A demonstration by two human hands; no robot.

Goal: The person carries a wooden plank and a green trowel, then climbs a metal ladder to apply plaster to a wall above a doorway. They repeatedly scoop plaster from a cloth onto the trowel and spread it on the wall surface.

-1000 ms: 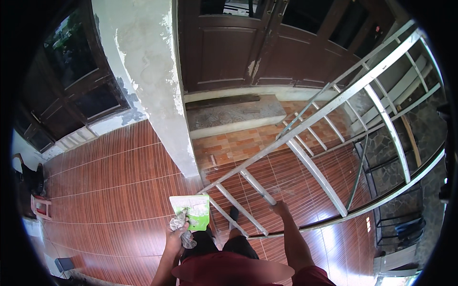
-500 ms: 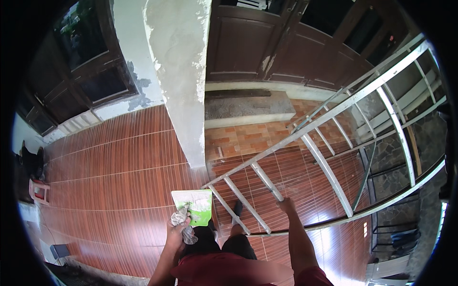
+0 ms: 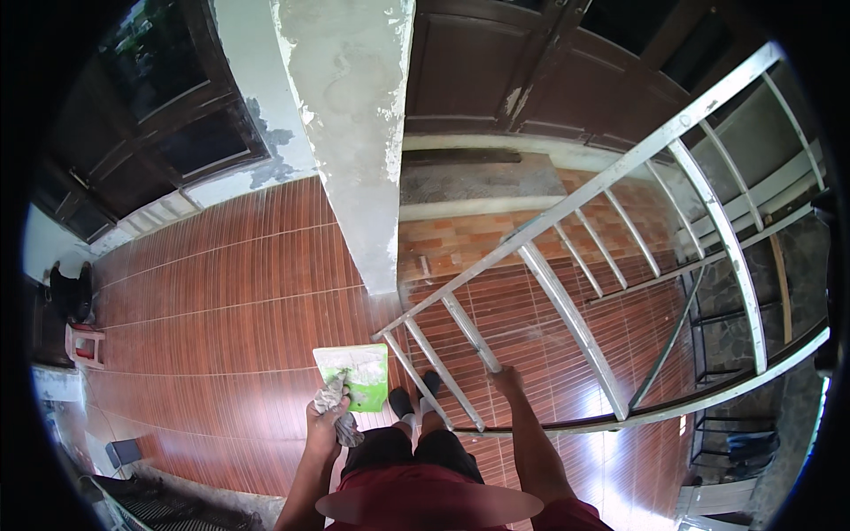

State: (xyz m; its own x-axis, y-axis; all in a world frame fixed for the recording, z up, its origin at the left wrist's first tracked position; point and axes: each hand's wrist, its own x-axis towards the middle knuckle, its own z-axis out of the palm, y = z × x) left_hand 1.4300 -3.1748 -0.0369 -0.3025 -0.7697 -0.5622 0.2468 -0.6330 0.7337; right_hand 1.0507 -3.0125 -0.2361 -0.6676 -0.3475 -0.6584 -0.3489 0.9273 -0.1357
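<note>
Green plastic board point(image 3: 370, 397), squarish, whitish residue smeared across it, lower centre-left of frame; left hand point(image 3: 324, 419) grip clamped on it plus crumpled greyish cloth point(image 3: 348, 432). Right hand point(image 3: 506, 380) grip clamped round silvery metal ladder point(image 3: 575, 332), centre to upper right.

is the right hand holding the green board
No, the right hand grips a ladder rung, while the left hand holds the green board.
</note>
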